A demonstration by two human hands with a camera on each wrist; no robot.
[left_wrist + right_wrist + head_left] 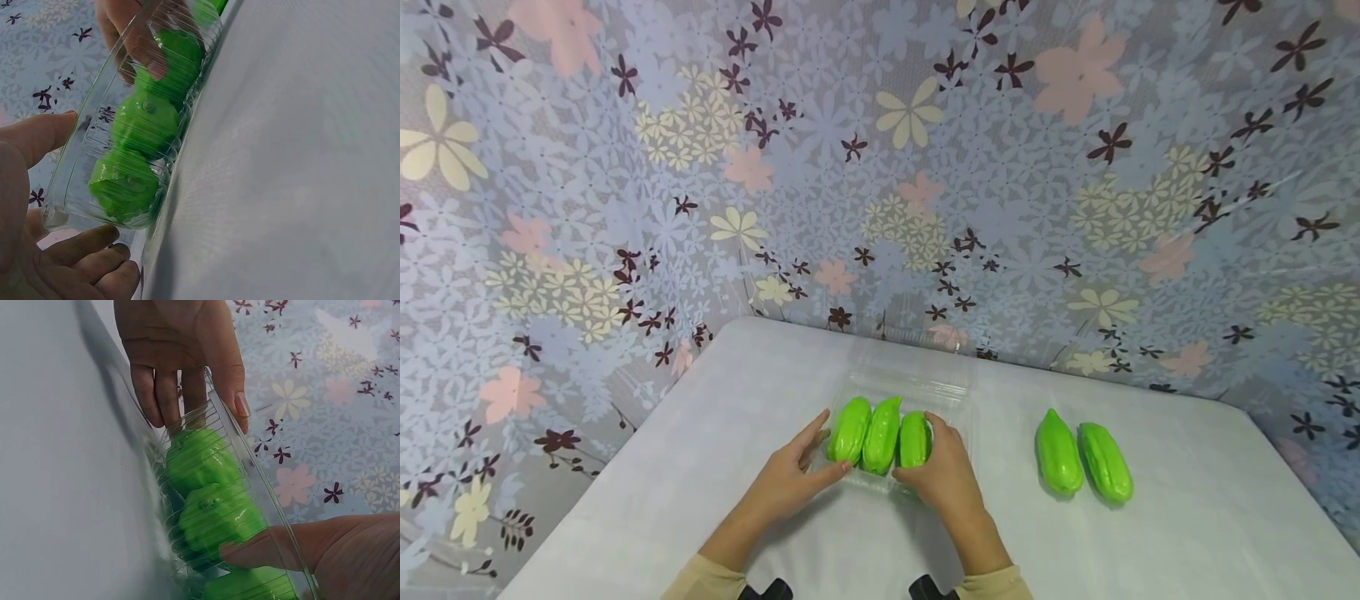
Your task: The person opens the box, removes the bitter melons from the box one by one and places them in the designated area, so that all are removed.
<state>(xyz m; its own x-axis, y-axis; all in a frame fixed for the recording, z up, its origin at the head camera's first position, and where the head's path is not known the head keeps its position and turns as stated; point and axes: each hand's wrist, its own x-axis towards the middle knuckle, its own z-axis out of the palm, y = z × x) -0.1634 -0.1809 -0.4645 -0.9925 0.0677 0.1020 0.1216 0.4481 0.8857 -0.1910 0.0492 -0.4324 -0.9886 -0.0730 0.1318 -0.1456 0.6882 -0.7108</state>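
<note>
A clear plastic container (874, 482), its lid (910, 382) folded back, sits on the table. Inside lie three glossy green gourd-like vegetables side by side: a left one (850, 427), a middle one (882, 435) and a right one (913, 440). My left hand (790, 479) holds the container's left end, thumb on the front rim and fingers along the outer wall. With its thumb in front and fingers behind, my right hand (947, 471) grips the right vegetable inside the container. In the left wrist view, its thumb presses on that vegetable (178, 62).
Two more green vegetables lie on the table to the right, one (1059, 454) beside the other (1106, 463). A white cloth covers the table (1195, 500). Flower-patterned fabric (820, 167) rises behind the table's back edge.
</note>
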